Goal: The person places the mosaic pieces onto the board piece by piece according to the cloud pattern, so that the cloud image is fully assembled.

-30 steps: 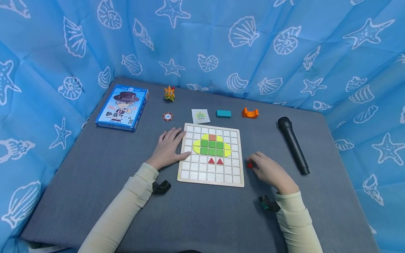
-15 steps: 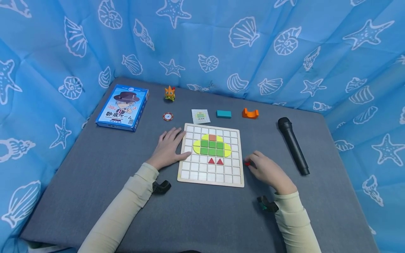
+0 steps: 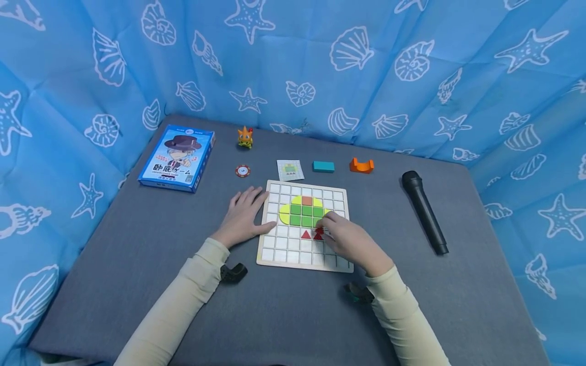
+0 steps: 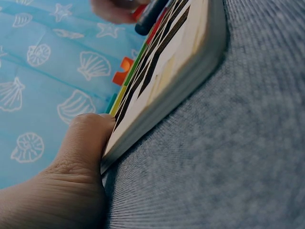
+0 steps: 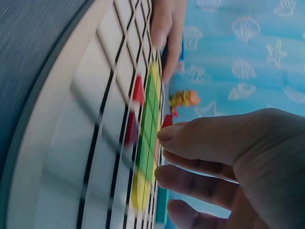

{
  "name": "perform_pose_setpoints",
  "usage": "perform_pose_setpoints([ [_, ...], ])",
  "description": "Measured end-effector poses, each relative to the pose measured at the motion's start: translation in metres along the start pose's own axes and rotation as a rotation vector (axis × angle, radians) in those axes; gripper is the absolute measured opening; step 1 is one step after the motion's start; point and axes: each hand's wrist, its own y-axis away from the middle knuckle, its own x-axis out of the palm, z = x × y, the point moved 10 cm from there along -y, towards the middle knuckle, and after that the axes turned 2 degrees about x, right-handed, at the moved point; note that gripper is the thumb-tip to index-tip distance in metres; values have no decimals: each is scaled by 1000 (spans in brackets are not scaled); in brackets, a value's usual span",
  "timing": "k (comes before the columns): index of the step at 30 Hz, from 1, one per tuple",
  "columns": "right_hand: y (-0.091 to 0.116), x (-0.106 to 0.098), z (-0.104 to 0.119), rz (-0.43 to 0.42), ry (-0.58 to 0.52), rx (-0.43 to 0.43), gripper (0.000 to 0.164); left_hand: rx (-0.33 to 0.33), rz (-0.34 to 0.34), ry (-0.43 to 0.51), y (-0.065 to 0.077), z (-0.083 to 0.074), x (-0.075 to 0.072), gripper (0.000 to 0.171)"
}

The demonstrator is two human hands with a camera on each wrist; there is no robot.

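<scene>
A square wooden grid board (image 3: 281, 255) carries green squares (image 3: 301, 215), curved yellow pieces (image 3: 284, 214), one brown square (image 3: 307, 201) and two red triangles (image 3: 305, 235) below them. My left hand (image 3: 242, 216) rests along the board's left side, fingers spread, thumb over the rim; in the left wrist view the thumb (image 4: 83, 148) touches the board's edge. Over the right part of the board, my right hand (image 3: 352, 241) pinches another small red piece (image 5: 167, 121) between thumb and forefinger. The right wrist view shows it raised above the board. My right hand hides some yellow at the right.
Behind the board lie a pattern card (image 3: 290, 170), a teal block (image 3: 323, 166), an orange arch block (image 3: 361, 165) and a poker chip (image 3: 242, 171). A small figurine (image 3: 245, 137) and a blue game box (image 3: 177, 158) stand farther left. A black microphone (image 3: 425, 212) lies right.
My right hand has moved left from the table beside the board to above the board, bringing the red piece along. My left hand stays put.
</scene>
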Motion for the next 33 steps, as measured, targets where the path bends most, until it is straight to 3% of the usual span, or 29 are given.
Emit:
perform_pose_setpoints([
  [7, -18, 5, 32, -7, 15, -100, 22, -8, -3, -16, 0, 0, 0, 90],
  [12, -25, 14, 42, 10, 24, -131, 20, -8, -6, -22, 0, -1, -1, 90],
  [25, -31, 17, 47, -16, 88, -153, 28, -10, -9, -22, 1, 0, -1, 90],
  [33, -32, 23, 46, 37, 113, -120, 23, 3, -11, -18, 1, -2, -3, 89],
])
